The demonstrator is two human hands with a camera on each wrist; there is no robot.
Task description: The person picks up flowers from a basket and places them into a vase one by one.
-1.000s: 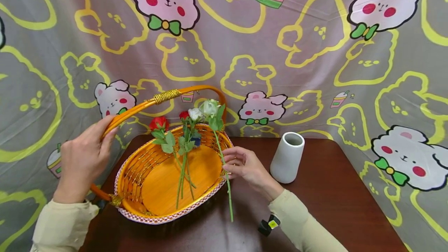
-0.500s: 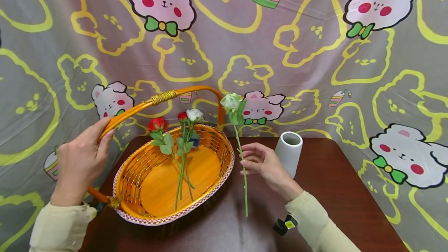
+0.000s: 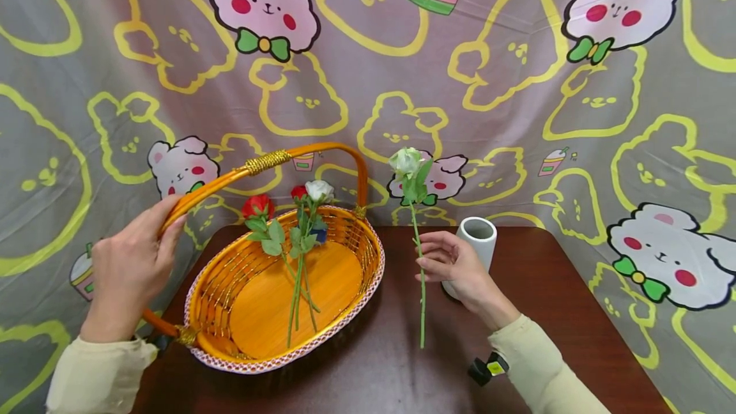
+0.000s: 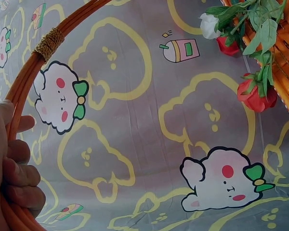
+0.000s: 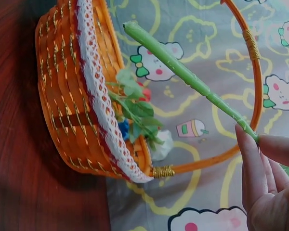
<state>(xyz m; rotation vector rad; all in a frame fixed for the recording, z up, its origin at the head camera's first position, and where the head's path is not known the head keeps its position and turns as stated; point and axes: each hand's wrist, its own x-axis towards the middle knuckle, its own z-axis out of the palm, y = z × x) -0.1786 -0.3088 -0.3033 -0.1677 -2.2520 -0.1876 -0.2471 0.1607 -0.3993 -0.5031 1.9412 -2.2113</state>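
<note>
My left hand [image 3: 133, 267] grips the arched orange handle [image 3: 221, 182] of a woven basket [image 3: 345, 331]; in the left wrist view the fingers [image 4: 21, 185] curl round it. Between thumb and fingers, my right hand [image 3: 460, 273] pinches the green stem of a white rose [image 3: 406, 163], held upright in the air right of the basket. The right wrist view shows the lower stem [image 5: 183, 72] jutting from the fingertips. Inside the basket lie a red rose [image 3: 259, 206], a second red rose [image 3: 298, 191] and another white rose [image 3: 319, 191]. A white vase [image 3: 485, 241] stands behind my right hand, partly hidden by it.
The basket and vase are on a dark brown table [image 3: 552, 337]. A patterned cloth [image 3: 500, 114] hangs behind and along both sides. Something dark blue [image 3: 320, 234] lies in the basket by the leaves. A small black device [image 3: 487, 369] is at my right sleeve.
My right hand has carried the white rose rightward, from over the basket's right rim to in front of the vase. The left hand has stayed on the handle; the basket has hardly moved.
</note>
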